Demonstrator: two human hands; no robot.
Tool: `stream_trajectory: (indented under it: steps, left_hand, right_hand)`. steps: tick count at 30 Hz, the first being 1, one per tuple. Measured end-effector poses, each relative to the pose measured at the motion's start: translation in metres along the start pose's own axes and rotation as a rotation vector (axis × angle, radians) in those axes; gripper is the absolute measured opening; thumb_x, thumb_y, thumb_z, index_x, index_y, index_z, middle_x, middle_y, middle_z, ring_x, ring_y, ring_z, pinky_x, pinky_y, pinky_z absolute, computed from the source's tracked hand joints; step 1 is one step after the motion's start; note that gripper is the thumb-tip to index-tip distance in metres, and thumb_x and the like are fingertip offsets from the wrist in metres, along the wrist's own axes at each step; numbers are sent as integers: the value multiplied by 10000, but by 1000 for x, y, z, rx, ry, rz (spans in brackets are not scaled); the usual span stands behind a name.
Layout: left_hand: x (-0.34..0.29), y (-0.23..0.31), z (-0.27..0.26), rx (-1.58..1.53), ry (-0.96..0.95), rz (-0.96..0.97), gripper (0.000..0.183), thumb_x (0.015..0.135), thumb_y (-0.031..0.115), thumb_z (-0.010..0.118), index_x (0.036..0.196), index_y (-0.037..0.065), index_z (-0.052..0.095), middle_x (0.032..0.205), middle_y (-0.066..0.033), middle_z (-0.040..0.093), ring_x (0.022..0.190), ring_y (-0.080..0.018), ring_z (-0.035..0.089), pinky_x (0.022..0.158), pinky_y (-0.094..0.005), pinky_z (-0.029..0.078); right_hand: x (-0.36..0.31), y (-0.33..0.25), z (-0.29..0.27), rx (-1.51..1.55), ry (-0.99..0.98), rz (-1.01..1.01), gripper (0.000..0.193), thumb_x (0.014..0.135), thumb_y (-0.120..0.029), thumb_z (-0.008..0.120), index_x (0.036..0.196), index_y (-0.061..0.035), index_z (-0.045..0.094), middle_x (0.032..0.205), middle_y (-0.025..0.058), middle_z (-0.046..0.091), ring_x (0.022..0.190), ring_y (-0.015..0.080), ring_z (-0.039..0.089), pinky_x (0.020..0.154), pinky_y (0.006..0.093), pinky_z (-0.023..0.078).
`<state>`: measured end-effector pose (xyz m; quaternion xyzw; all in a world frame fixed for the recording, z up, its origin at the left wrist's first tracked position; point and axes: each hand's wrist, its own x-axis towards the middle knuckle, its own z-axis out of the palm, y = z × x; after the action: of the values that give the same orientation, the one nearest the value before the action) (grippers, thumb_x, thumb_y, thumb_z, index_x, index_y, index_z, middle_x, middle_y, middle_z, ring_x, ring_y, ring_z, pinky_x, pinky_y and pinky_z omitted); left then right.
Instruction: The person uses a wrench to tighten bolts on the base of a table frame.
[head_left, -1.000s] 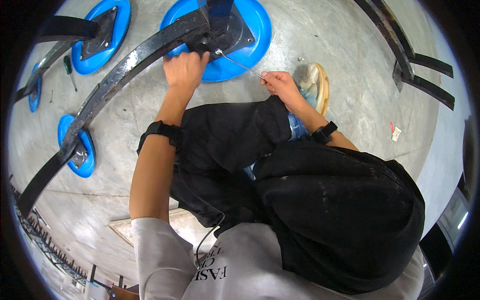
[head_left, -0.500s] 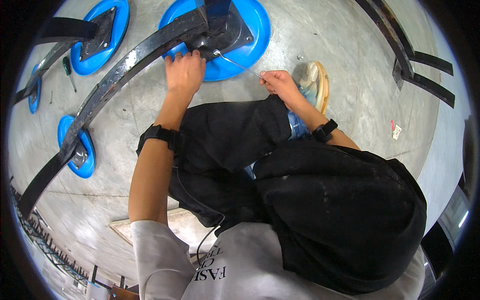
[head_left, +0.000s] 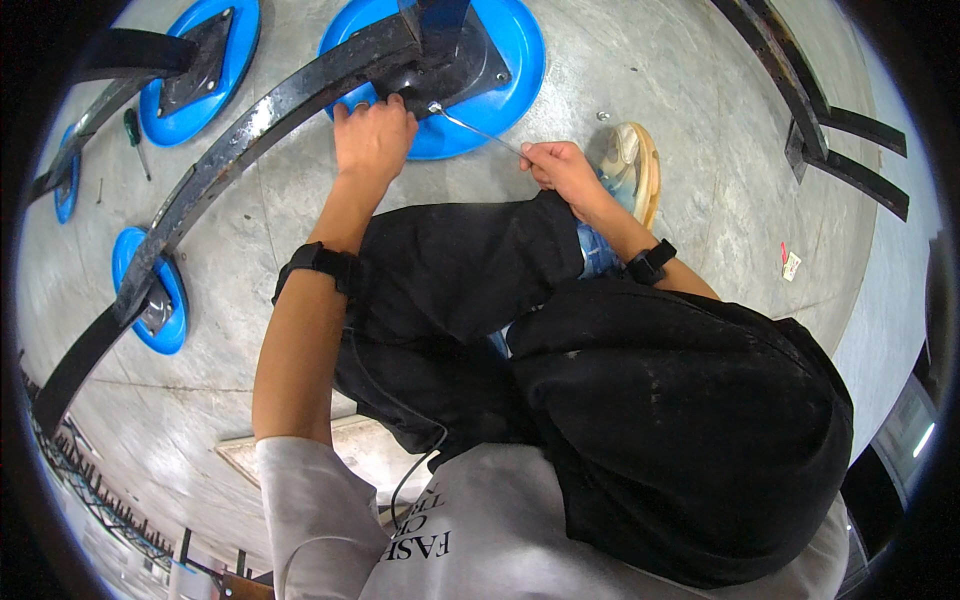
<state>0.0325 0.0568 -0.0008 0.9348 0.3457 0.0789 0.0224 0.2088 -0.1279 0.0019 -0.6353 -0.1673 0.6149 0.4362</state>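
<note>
My right hand (head_left: 562,170) is closed round the end of a thin metal wrench (head_left: 480,131). Its head sits on a bolt (head_left: 435,108) at the near corner of a black mounting plate (head_left: 468,72). That plate lies on the underside of a blue round stool seat (head_left: 522,50), where a curved black metal frame (head_left: 290,95) meets it. My left hand (head_left: 373,140) bends its fingers over the seat's near edge, beside the plate and left of the wrench head. Its fingertips are partly hidden, and I see no tool in it.
More blue seats (head_left: 180,127) are joined to the frame on the left. A green-handled screwdriver (head_left: 132,128) lies on the floor between them. Another black frame (head_left: 800,110) stands at the right. A small nut-like piece (head_left: 603,116) lies beside my shoe (head_left: 630,165).
Both hands keep almost the same place, the wrench still on the bolt. The left fingers have shifted very slightly to the right; the view has moved a little.
</note>
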Motion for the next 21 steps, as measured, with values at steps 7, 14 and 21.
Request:
stream_trajectory:
  steps: [7,14,21]
  left_hand:
    - [-5,-1,-9,-5,-165,-116,270,807,303,499,711,81,620,608,-109,608,595,-287,603,729,-414,412]
    - [-43,-1,-29,-837,-23,-470,209,771,197,617,810,-6,582,667,-88,588,634,-164,568,682,-292,441]
    - [-79,-1,-62,-1163,-44,-564,199,705,108,644,820,-38,571,723,-53,597,663,-106,545,639,-226,437]
  right_hand:
    - [-2,-1,3,-23,18,-20,292,855,-271,523,756,-2,575,540,-58,403,483,35,328,442,195,237]
    - [-3,-1,-1,-6,17,-15,280,872,-255,506,741,-11,551,526,-66,359,472,32,292,440,195,218]
    - [0,2,1,25,0,-51,298,861,-266,527,740,4,561,523,-67,360,466,31,291,429,198,216]
